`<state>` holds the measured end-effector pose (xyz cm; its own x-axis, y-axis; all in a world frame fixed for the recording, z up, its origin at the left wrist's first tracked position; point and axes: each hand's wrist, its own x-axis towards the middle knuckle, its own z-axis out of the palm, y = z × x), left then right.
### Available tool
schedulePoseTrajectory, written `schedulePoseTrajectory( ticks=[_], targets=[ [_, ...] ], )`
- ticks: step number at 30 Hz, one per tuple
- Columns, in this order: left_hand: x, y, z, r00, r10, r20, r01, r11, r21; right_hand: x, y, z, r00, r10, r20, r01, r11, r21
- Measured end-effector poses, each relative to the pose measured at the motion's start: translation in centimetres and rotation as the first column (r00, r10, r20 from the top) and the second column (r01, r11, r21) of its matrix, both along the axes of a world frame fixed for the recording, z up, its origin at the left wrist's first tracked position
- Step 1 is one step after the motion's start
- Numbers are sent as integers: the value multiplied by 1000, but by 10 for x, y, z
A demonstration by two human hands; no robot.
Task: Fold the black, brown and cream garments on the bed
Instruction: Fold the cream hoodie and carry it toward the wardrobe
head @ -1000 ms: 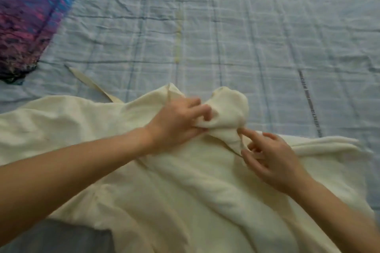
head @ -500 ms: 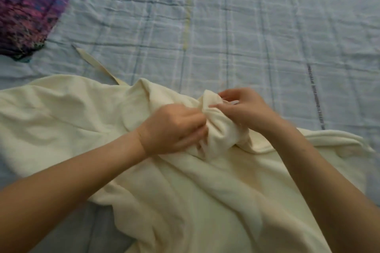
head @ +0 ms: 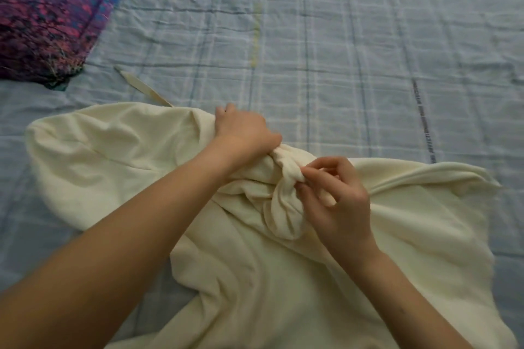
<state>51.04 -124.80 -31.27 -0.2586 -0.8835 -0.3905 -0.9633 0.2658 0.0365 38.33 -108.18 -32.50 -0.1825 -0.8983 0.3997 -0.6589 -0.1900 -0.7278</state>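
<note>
cream garment (head: 312,278): closest to the camera, spread across the near half of the bed, still all rumpled with nothing folded flat yet

twisted bunch (head: 283,215): a knotted-up wad of the same fabric in the middle of it, looks like a sleeve or hood part that's tangled

right hand (head: 337,204): thumb and forefinger pinch a fold on the near side of the bunch, other fingers loosely curled

left hand (head: 243,133): just past the bunch, fingers dug into the cloth and gripping it

what changed: a second ago the left hand had the wad itself and the right was only poking at it from below. Now the left has slid off to the cloth behind and the right is the one picking at the twist

what it means: my guess is they're still untangling, so actual folding hasn't started

strap (head: 144,86): thin cream strip lying on the sheet beyond the garment's far-left edge

bed sheet (head: 340,51): pale blue checked, wrinkly

colourful cloth (head: 48,8): purple-pink-blue, far left corner

black and brown ones: not in view
</note>
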Motion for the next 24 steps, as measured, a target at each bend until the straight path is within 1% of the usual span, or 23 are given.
schedulePoseTrajectory(
  ticks=[1, 2, 4, 5, 6, 7, 9, 11, 12, 14, 15, 16, 18, 19, 20, 21, 23, 24],
  targets=[
    [0, 1, 3, 998, -11, 62, 8, 999, 49, 1, 10, -1, 999, 21, -30, -22, 1000, -16],
    [2, 2, 4, 996, -20, 81, 10, 993, 121, 2, 20, -3, 997, 56, -59, -56, 998, -1],
    [9, 8, 7, 1000, -15, 15, 10, 955, 296, 1, 36, -2, 988, 138, -69, -130, 985, 116],
    [13, 13, 6, 999, 13, -51, 6, 940, 342, 0, 41, 1, 986, 160, -38, -151, 972, 180],
    [19, 19, 5, 991, 46, -127, 0, 941, 338, -2, 43, 6, 987, 160, -2, -155, 963, 219],
    [24, 25, 4, 973, 82, -217, -16, 957, 290, -3, 43, 13, 990, 139, 26, -142, 962, 235],
    [32, 36, 3, 901, 124, -416, -76, 989, 130, -5, 35, 26, 995, 70, 65, -85, 962, 258],
    [35, 43, 7, 784, 143, -603, -162, 987, 23, -5, 21, 35, 992, 13, 125, -56, 935, 349],
    [35, 45, 12, 705, 158, -691, -209, 978, 11, -4, 12, 38, 987, 5, 162, -71, 911, 405],
    [31, 47, 24, 479, 192, -857, -251, 965, 77, -2, -4, 41, 966, 5, 259, -133, 868, 479],
    [29, 49, 31, 371, 200, -907, -218, 968, 124, -1, -12, 42, 952, -2, 307, -157, 858, 490],
    [26, 50, 37, 295, 199, -934, -167, 974, 155, -1, -18, 41, 940, -20, 340, -159, 857, 491],
    [23, 53, 41, 191, 224, -956, -92, 974, 209, -3, -25, 41, 924, -63, 377, -135, 869, 476],
    [23, 54, 39, 149, 252, -956, -92, 966, 240, -4, -26, 40, 919, -64, 389, -132, 880, 457],
    [23, 55, 35, 125, 276, -953, -127, 957, 260, -5, -26, 38, 916, -56, 398, -134, 891, 434],
    [23, 56, 30, 140, 295, -945, -190, 945, 267, -6, -25, 36, 912, -53, 406, -131, 902, 412],
    [20, 58, 21, 249, 379, -891, -339, 896, 286, -8, -23, 31, 896, -66, 438, -120, 916, 383],
    [17, 60, 18, 281, 449, -848, -387, 862, 328, -9, -22, 29, 886, -72, 458, -117, 921, 372]
  ],
)
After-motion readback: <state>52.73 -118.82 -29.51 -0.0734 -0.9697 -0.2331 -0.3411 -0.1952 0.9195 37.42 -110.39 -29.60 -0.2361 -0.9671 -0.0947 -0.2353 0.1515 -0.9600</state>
